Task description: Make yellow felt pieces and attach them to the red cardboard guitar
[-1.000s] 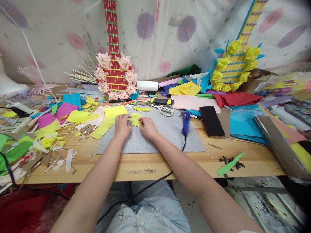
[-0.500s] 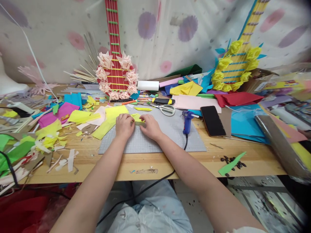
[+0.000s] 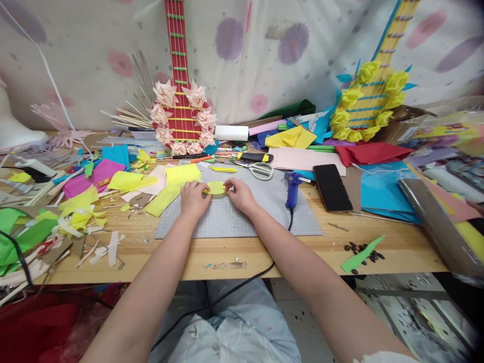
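A small folded piece of yellow paper (image 3: 215, 188) lies on the grey cutting mat (image 3: 242, 217). My left hand (image 3: 193, 197) pinches its left end and my right hand (image 3: 239, 193) pinches its right end, both pressing it flat against the mat. A larger yellow sheet (image 3: 172, 187) spreads just left of my left hand.
Scissors (image 3: 257, 170) and a blue glue gun (image 3: 291, 188) lie right of my hands, with a black phone (image 3: 332, 187) further right. Paper scraps (image 3: 77, 212) crowd the left side. A red paper guitar (image 3: 182, 108) and a yellow-flowered one (image 3: 368, 103) lean at the back.
The crumpled yellow piece between my hands has been flattened into a narrower folded strip. Both hands shifted slightly apart along it.
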A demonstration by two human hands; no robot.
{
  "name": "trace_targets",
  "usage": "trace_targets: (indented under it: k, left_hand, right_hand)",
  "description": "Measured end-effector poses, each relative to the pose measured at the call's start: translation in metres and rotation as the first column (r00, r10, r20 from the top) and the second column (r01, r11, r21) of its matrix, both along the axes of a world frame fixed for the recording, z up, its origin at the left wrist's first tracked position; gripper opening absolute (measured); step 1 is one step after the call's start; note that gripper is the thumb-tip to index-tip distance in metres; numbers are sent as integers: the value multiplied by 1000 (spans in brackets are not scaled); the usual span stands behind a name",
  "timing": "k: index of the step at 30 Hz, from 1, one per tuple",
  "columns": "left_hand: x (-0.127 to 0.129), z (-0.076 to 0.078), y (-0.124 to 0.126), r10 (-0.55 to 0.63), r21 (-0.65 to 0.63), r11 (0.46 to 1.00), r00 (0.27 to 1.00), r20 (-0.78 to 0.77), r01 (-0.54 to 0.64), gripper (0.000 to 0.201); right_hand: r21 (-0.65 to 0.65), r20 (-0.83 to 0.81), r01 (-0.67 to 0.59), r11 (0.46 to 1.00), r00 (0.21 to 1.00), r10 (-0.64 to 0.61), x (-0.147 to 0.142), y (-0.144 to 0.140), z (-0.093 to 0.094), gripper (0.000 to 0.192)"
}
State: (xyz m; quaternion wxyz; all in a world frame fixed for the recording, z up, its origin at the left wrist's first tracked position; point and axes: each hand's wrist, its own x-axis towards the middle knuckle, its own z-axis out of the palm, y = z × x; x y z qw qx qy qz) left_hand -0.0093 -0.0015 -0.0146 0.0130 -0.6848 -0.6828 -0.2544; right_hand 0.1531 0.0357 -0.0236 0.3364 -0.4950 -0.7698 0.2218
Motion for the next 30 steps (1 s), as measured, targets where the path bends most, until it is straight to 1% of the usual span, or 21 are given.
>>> trace_targets:
  k: [2, 5, 9, 11, 15, 21, 26, 30]
  left_hand:
    - [-2, 1, 0, -10, -19, 1000, 1000, 22, 10, 11]
    - [-5, 2, 0, -48, -27, 998, 997, 60, 49, 14]
    - [-7, 1, 0, -136, -32, 989, 979, 152, 143, 20]
    - [-8, -1, 1, -154, -26, 987, 971, 182, 161, 19]
    - [-8, -4, 2, -126, -36, 990, 966, 225, 137, 18]
    - [-9, -8, 5, -48, -86, 993, 941, 334, 82, 22]
    - [-8, -9, 9, -21, -77, 996, 934, 356, 52, 30]
    - [-7, -9, 10, -1, -60, 998, 953, 302, 20, 28]
  right_hand:
    - [-33, -14, 13, 999, 1000, -13, 0, 3, -2, 31]
    - [-64, -34, 34, 997, 999, -36, 1, 6, -5, 31]
    - [-98, -77, 8, 995, 997, -15, 1, 8, -7, 31]
    - [-114, -96, -15, 993, 995, 4, 2, 9, -7, 30]
    - [-142, -117, -34, 989, 993, 17, 2, 10, -7, 23]
    - [-152, -83, 45, 987, 995, -58, -2, 10, -8, 14]
    - [-131, -39, 103, 986, 993, -109, -6, 8, -7, 15]
    - [-115, 0, 133, 984, 991, -134, -8, 3, -4, 16]
